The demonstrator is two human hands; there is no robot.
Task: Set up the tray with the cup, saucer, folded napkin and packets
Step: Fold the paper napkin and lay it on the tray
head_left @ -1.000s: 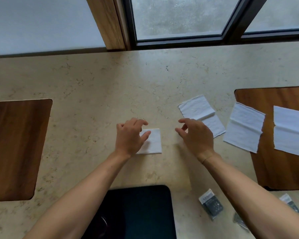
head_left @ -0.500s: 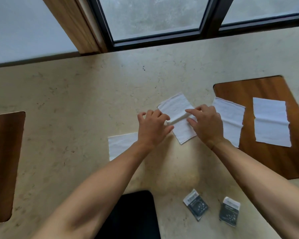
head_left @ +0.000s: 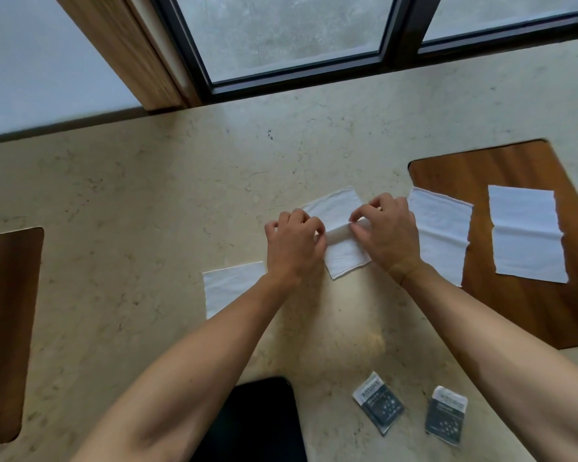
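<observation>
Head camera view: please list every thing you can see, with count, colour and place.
napkins: 4, white; one under both hands, one folded near the left forearm, one at the wood inset's edge, one on the right wood inset
packets: 2, dark with white tops, near right
tray: 1, black, bottom centre
counter: 1, beige stone
wood insets: 2, brown, left and right
window: dark frame, top
left hand, right hand: pinching the centre napkin's crease
</observation>
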